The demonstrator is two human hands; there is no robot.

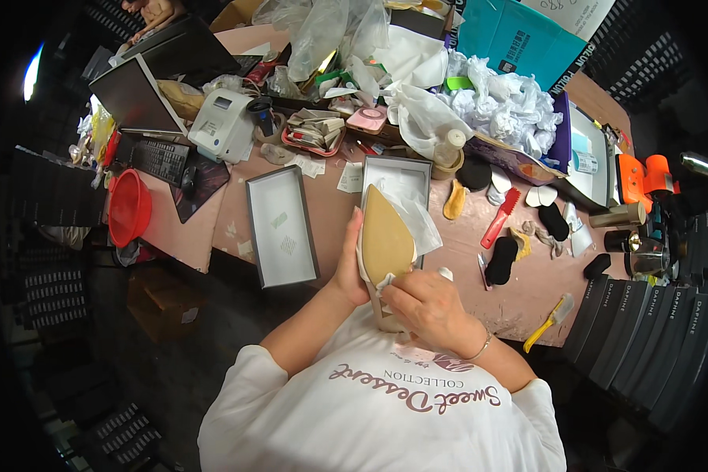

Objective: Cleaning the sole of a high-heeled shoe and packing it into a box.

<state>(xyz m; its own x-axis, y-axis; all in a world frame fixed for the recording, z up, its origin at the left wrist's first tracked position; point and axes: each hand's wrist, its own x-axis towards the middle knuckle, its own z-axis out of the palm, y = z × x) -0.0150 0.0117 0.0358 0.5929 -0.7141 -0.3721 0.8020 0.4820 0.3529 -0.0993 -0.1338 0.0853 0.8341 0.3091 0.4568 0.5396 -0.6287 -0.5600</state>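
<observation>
Head view shows a pointed shoe turned sole-up, its tan sole facing the camera, above the table edge and partly over an open shoe box lined with white tissue paper. Left hand clasps the shoe's side, fingers closed on it. Right hand pinches near the heel end, perhaps with a small cloth; this I cannot tell exactly. I judge the shoe light and stiff, with a smooth sole that slips easily, so holding by the sides near the middle seems safest. A box lid lies just beside, left. Red brush and yellow brush lie on the pink table.
</observation>
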